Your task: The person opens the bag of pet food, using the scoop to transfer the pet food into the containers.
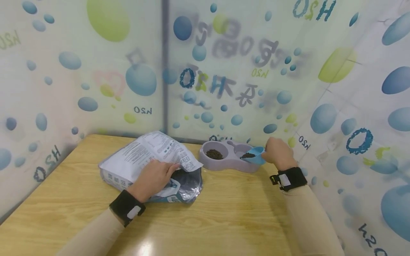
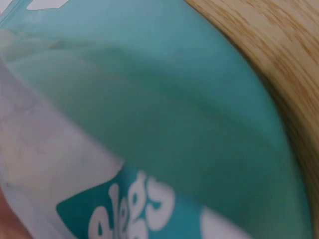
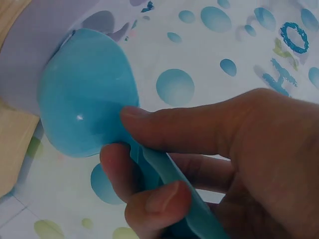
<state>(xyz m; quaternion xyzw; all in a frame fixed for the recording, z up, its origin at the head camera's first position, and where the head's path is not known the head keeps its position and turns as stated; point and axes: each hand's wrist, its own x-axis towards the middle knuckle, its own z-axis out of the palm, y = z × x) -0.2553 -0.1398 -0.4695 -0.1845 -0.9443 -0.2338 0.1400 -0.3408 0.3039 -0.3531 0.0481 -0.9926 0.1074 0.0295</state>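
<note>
My right hand [image 1: 279,153] grips the handle of a light-blue scoop [image 1: 257,156], thumb and fingers wrapped round it in the right wrist view. Dark brown kibble [image 1: 248,155] lies in the scoop, which is tilted over the right-hand bowl of a grey-lilac double pet bowl [image 1: 230,163]. More kibble [image 1: 214,154] sits in the left-hand bowl. To the left, my left hand [image 1: 153,179] holds a large white and teal pet food bag [image 1: 128,161] at its open mouth, where the silvery lining shows. The bag's teal side [image 2: 164,109] fills the left wrist view.
A light wooden table [image 1: 224,220] bears the bag and the double bowl. The bowl stands near the back edge, close to a patterned curtain [image 1: 221,117] with blue and green dots. At the right, the curtain comes close to my right arm.
</note>
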